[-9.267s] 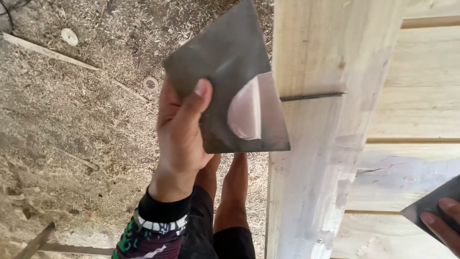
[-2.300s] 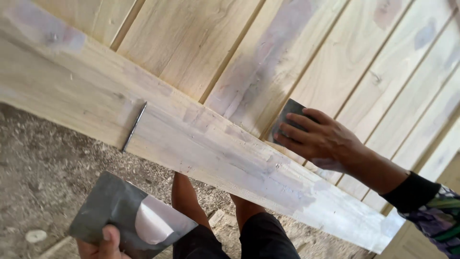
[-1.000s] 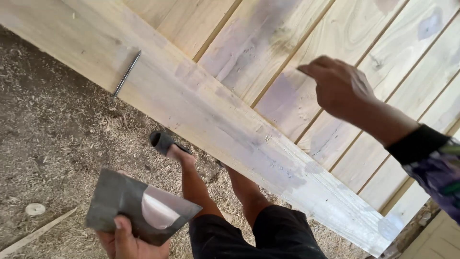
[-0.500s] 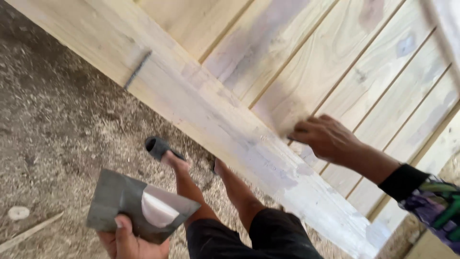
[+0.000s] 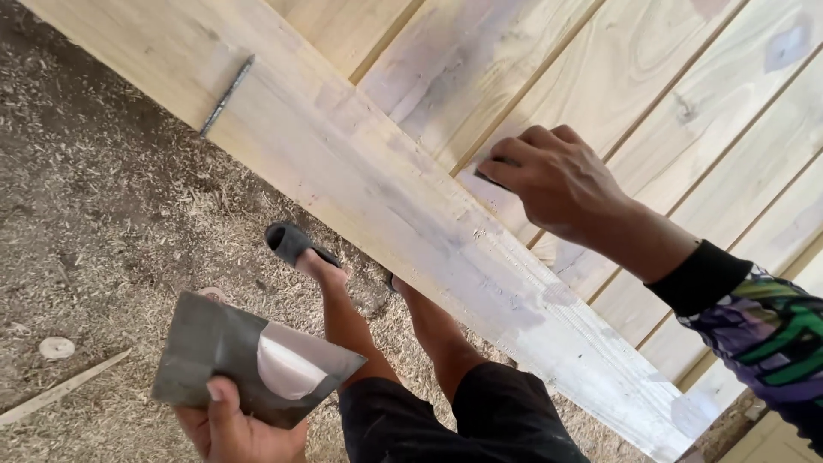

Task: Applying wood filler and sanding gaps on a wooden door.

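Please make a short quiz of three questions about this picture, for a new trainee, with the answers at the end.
1. True or false: the left hand holds a flat grey metal plate with a pale dab of filler on it.
2. Where does the right hand press?
A. On the ground
B. On the wooden panel, beside a groove between boards
C. On the plate
3. Fill in: the ground is covered with ____.

Key:
1. True.
2. B. A small dark scraper shows at the fingertips.
3. Sawdust and wood shavings.
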